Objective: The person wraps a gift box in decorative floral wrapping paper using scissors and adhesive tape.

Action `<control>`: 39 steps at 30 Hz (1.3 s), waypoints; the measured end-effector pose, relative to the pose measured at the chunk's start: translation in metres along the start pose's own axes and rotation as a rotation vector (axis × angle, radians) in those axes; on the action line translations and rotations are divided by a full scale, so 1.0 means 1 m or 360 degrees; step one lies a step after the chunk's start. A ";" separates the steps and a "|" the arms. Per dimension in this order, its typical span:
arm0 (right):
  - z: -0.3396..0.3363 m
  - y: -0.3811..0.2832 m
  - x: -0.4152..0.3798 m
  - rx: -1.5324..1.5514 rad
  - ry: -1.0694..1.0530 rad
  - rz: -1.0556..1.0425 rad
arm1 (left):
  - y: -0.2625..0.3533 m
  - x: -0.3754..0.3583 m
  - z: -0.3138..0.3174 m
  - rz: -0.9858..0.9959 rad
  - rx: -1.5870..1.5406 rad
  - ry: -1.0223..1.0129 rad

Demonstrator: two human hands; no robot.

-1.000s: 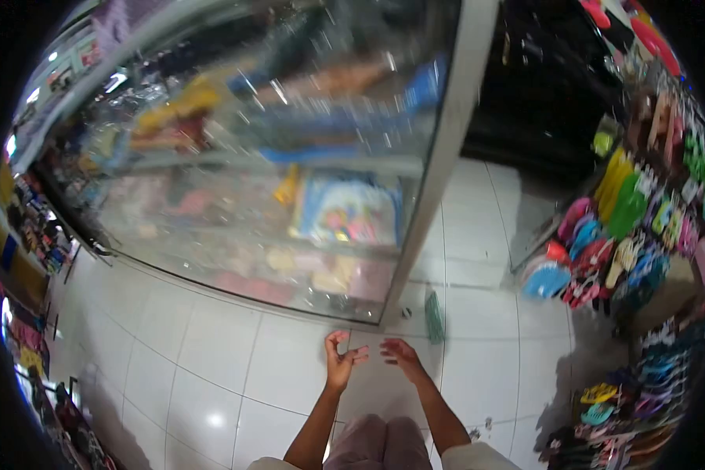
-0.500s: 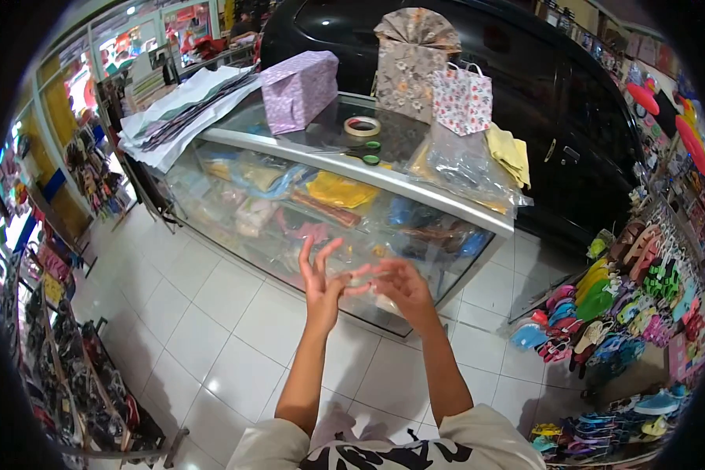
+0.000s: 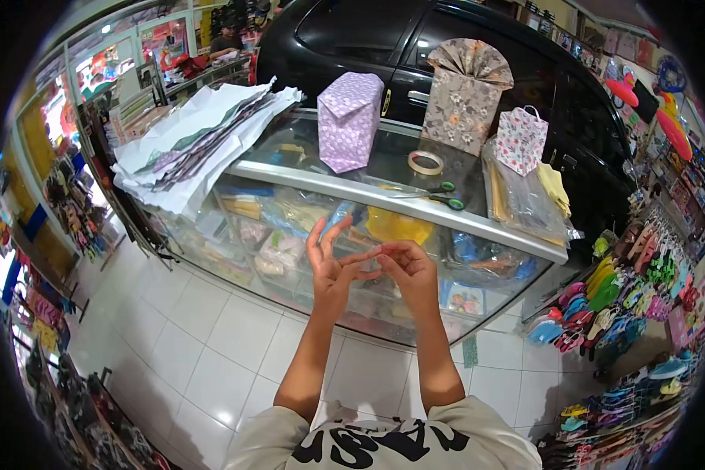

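Note:
My left hand [image 3: 333, 270] and my right hand [image 3: 409, 274] meet in front of the glass counter [image 3: 329, 184]. Two fingers of the left are raised and spread, while its index finger and thumb stretch towards the right hand. The thumb and fingers of my right hand are pinched at the left index fingertip. Something small and pale may sit between them, too small to make out. Beyond the hands, a roll of tape [image 3: 425, 163] and green-and-black scissors [image 3: 446, 196] lie on the countertop. A purple patterned wrapped box [image 3: 349, 125] stands to their left.
A tall floral gift package [image 3: 460, 110] and a small floral paper bag [image 3: 522, 141] stand on the counter. Plastic packets [image 3: 517, 200] and a yellow cloth [image 3: 554, 189] lie there too, with paper sheets [image 3: 204, 133] at left. Behind is a black car [image 3: 525, 55]; sandals [image 3: 603, 294] hang right.
The view has shifted, so the counter and its items sit further right and lower. The hands remain together; the right fingers have drawn in closer at the left fingertip.

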State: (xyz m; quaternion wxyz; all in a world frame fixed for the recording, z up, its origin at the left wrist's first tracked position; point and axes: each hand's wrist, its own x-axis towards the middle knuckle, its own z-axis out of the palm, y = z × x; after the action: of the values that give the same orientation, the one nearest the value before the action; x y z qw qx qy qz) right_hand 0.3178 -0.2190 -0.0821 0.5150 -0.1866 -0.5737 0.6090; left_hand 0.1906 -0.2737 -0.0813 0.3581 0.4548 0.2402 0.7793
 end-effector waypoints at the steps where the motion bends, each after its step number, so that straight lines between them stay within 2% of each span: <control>1: 0.010 0.004 0.008 0.0040 0.0013 0.0003 | 0.006 0.009 -0.010 -0.0021 -0.0024 -0.0031; 6: 0.042 0.009 0.039 -0.0023 0.0067 0.0000 | 0.009 0.044 -0.051 0.0029 0.0045 -0.0126; 12: 0.048 -0.001 0.086 -0.0176 -0.0225 -0.0091 | 0.010 0.091 -0.072 0.0193 0.0130 -0.0045; 19: 0.037 -0.019 0.149 -0.0599 -0.0373 -0.0324 | 0.000 0.151 -0.074 0.0240 0.0085 -0.0004; 23: 0.030 -0.030 0.170 -0.0711 -0.0400 -0.0330 | -0.006 0.183 -0.074 0.0191 0.0069 -0.0053; 26: 0.015 -0.025 0.187 -0.0783 -0.0348 -0.0211 | -0.014 0.203 -0.082 0.0143 0.0074 -0.0075; 28: 0.009 -0.020 0.194 -0.0864 -0.0271 -0.0157 | -0.023 0.217 -0.094 0.0205 0.0288 -0.0165; 31: 0.005 -0.003 0.194 -0.0808 -0.0164 -0.0054 | -0.030 0.230 -0.099 0.0156 0.0406 -0.0232; 34: 0.006 0.031 0.194 -0.0439 0.0036 -0.0017 | -0.030 0.244 -0.101 0.0172 0.0511 -0.0404; 37: 0.020 0.051 0.196 -0.0063 0.0222 0.0002 | -0.015 0.255 -0.096 0.0460 0.0984 -0.0580; 39: 0.024 0.062 0.196 0.0228 0.0292 -0.0022 | -0.006 0.263 -0.095 0.0782 0.1233 -0.0791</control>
State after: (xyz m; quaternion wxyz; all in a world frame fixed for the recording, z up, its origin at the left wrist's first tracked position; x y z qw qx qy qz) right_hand 0.1942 -0.0540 -0.0594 0.5815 -0.2002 -0.4804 0.6252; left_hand 0.0220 -0.0703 0.0110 0.0163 0.7682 0.3049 0.5628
